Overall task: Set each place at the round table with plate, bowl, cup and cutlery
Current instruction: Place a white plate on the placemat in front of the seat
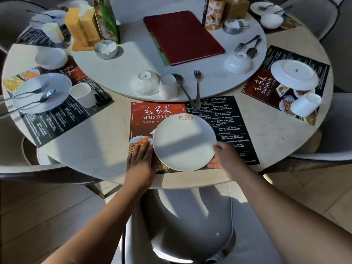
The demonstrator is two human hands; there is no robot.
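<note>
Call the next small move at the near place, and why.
Probably settle the plate flat on the placemat and let go. The right hand grips its near rim; the left hand lies flat on the placemat beside it. The bowl, cup, spoon and fork lie at the turntable edge just beyond, not yet brought over.

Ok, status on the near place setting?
Right hand grips plate rim; left hand flat on placemat. Plate over placemat. At turntable edge: bowl, cup, spoon, fork.
</note>
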